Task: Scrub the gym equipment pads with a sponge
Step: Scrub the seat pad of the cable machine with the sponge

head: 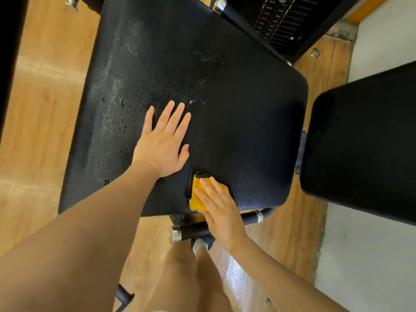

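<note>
A yellow sponge (198, 197) is pressed flat against the black pad (236, 113) by the right hand (221, 212), whose fingers are laid straight across it, not curled. The sponge's dark scouring side is turned down onto the pad, near the pad's close edge. Just beyond it, the left hand (163, 140) is spread open, palm down, on the pad, and nothing is held by it. Wet speckles are seen ahead of the left fingertips. A second pad (364, 145) stands well right of both hands.
</note>
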Motion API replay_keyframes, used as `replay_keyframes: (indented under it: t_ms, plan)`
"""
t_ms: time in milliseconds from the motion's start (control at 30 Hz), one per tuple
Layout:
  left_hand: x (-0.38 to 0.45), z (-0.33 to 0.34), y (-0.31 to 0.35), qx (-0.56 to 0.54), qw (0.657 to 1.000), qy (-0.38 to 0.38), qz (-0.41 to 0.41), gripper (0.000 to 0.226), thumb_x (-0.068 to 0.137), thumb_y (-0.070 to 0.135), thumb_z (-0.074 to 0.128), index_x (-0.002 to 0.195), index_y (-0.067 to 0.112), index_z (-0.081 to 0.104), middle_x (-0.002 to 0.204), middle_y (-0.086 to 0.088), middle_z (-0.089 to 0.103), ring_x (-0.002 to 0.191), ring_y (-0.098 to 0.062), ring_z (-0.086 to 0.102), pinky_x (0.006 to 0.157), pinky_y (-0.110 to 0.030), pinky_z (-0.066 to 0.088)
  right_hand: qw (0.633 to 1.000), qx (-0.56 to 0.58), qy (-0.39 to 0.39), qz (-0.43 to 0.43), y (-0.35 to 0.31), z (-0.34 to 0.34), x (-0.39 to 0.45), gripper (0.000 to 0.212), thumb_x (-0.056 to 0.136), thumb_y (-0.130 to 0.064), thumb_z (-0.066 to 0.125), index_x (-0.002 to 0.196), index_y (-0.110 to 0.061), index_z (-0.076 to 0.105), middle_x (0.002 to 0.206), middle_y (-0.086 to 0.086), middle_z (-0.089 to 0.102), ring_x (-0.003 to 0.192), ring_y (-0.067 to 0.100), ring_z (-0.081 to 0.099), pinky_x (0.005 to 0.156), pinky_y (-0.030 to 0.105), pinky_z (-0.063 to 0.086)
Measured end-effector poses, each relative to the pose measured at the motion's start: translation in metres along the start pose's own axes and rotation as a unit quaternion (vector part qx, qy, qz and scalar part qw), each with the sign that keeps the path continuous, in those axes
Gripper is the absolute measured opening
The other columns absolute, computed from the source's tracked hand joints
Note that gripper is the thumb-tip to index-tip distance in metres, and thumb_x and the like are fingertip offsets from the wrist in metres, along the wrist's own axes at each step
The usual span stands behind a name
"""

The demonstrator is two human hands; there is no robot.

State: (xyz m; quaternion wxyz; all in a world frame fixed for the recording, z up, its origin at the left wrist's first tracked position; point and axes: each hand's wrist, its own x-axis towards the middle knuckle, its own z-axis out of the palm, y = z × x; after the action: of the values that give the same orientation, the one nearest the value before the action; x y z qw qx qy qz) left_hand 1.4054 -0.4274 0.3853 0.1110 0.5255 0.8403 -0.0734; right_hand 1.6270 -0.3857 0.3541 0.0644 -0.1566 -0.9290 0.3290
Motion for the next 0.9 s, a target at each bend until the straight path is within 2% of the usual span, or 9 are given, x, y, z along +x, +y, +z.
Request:
replay_keyframes:
  t_ms: [100, 200, 267, 333, 500, 600, 700, 767, 900]
  plan:
    - [0.0, -0.001, 0.0, -0.003, 1.0, -0.002, 0.004, 0.068, 0.09, 0.04, 0.041, 0.148, 0.008, 0.027, 0.157, -0.014, 0.019, 0.146, -0.03, 0.008, 0.114, -0.054, 0.001, 0.999, -0.008, 0.044, 0.02, -0.006, 0.009, -0.001, 0.056, 0.077, 0.005, 0.062, 0.127, -0.013, 0.047, 0.137, 0.002, 0.046, 0.132, 0.023, 0.036, 0.107, 0.037, 0.031]
    - [0.0, -0.004, 0.0, -0.001, 1.0, -0.01, 0.001, 0.07, 0.092, 0.042, 0.037, 0.151, 0.011, 0.017, 0.159, -0.011, 0.009, 0.147, -0.028, 0.001, 0.114, -0.053, -0.005, 0.999, -0.021, 0.043, 0.024, -0.011, 0.012, -0.007, 0.05, 0.082, -0.001, 0.055, 0.129, -0.016, 0.045, 0.139, -0.002, 0.041, 0.132, 0.02, 0.035, 0.103, 0.038, 0.036]
    - [-0.001, -0.006, 0.001, -0.001, 1.0, -0.019, -0.002, 0.07, 0.094, 0.044, 0.031, 0.153, 0.013, 0.01, 0.16, -0.009, 0.002, 0.147, -0.026, -0.006, 0.114, -0.052, -0.008, 1.0, -0.026, 0.014, 0.006, -0.011, 0.007, -0.01, 0.052, 0.081, 0.0, 0.056, 0.129, -0.017, 0.044, 0.139, -0.002, 0.043, 0.133, 0.02, 0.035, 0.099, 0.04, 0.042]
    - [0.0, -0.008, 0.001, -0.005, 1.0, -0.021, -0.002, 0.07, 0.095, 0.045, 0.029, 0.153, 0.015, 0.005, 0.16, -0.008, -0.003, 0.147, -0.026, -0.01, 0.114, -0.051, -0.01, 0.999, -0.022, -0.03, -0.024, -0.012, 0.001, -0.014, 0.067, 0.071, 0.008, 0.066, 0.129, -0.016, 0.044, 0.137, 0.002, 0.049, 0.132, 0.021, 0.036, 0.094, 0.043, 0.048]
    - [-0.001, -0.011, 0.001, -0.02, 1.0, -0.022, -0.005, 0.069, 0.096, 0.046, 0.028, 0.153, 0.016, 0.003, 0.16, -0.007, -0.005, 0.147, -0.025, -0.011, 0.114, -0.051, -0.01, 0.99, -0.049, -0.119, -0.063, -0.011, -0.015, -0.015, 0.088, 0.054, 0.014, 0.078, 0.129, -0.017, 0.045, 0.136, 0.002, 0.051, 0.131, 0.021, 0.038, 0.094, 0.042, 0.049]
    - [-0.001, -0.012, 0.001, -0.031, 0.999, -0.019, -0.003, 0.069, 0.097, 0.046, 0.029, 0.153, 0.016, 0.004, 0.16, -0.008, -0.004, 0.147, -0.025, -0.01, 0.114, -0.05, -0.011, 0.992, 0.007, -0.12, -0.047, 0.001, -0.025, -0.005, 0.066, 0.068, 0.01, 0.066, 0.128, -0.015, 0.05, 0.138, 0.002, 0.048, 0.134, 0.013, 0.035, 0.109, 0.033, 0.032]
    - [-0.002, -0.012, 0.001, -0.024, 0.999, -0.024, -0.008, 0.068, 0.097, 0.046, 0.027, 0.153, 0.015, 0.002, 0.16, -0.008, -0.006, 0.147, -0.025, -0.011, 0.115, -0.051, -0.009, 0.989, 0.109, -0.059, 0.085, 0.015, -0.05, 0.024, 0.042, 0.087, -0.005, 0.048, 0.129, -0.01, 0.051, 0.139, -0.002, 0.038, 0.135, -0.006, 0.02, 0.112, 0.027, 0.02]
    - [-0.005, -0.016, 0.003, -0.028, 0.999, -0.033, -0.022, 0.067, 0.098, 0.044, 0.027, 0.153, 0.016, 0.0, 0.16, -0.007, -0.006, 0.147, -0.024, -0.011, 0.115, -0.052, -0.009, 0.983, 0.104, 0.017, 0.151, 0.03, -0.072, 0.056, 0.037, 0.092, -0.009, 0.05, 0.129, -0.01, 0.053, 0.139, -0.002, 0.042, 0.134, 0.004, 0.029, 0.11, 0.019, 0.024]
    - [-0.041, -0.024, 0.013, -0.09, 0.984, -0.006, -0.153, 0.066, 0.098, 0.04, 0.035, 0.153, 0.017, 0.007, 0.161, -0.005, 0.001, 0.147, -0.023, -0.007, 0.112, -0.052, -0.015, 0.985, 0.058, 0.011, 0.161, 0.067, -0.112, 0.142, 0.037, 0.093, -0.004, 0.05, 0.13, -0.005, 0.052, 0.141, 0.007, 0.045, 0.136, 0.019, 0.034, 0.108, 0.013, 0.019]
